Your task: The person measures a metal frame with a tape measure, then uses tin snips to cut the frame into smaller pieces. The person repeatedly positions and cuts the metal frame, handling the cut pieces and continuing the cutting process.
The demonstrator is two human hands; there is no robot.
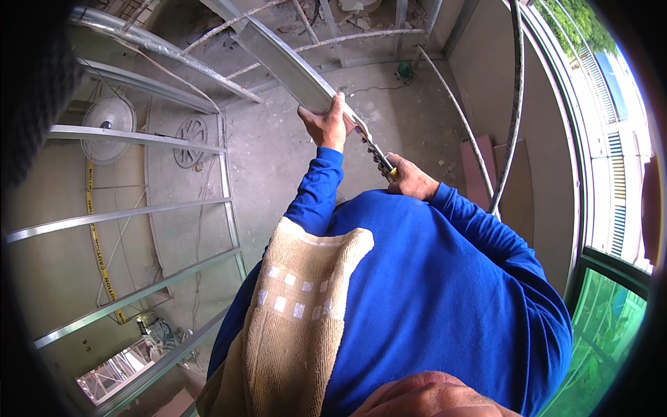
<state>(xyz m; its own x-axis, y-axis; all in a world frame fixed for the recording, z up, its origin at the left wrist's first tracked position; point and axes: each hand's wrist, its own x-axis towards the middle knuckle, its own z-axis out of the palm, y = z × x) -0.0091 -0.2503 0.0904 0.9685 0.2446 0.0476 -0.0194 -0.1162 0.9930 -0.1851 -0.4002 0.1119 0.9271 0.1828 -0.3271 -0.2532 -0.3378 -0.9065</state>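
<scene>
My left hand is closed around the near part of a long grey metal channel, which slants away to the upper left. In my right hand are metal snips with a bit of yellow on the handle. Their blades meet the near right edge of the channel, close to my left hand; how far they are closed is too small to tell. Over my left side hangs a tan towel with pale squares, against my blue sleeves and shirt.
Metal studs form an open frame at my left, with a round fan and yellow-black tape beyond. Scaffold pipes stand ahead and right. Pink board leans by the right wall, near a window. A green object lies on the floor.
</scene>
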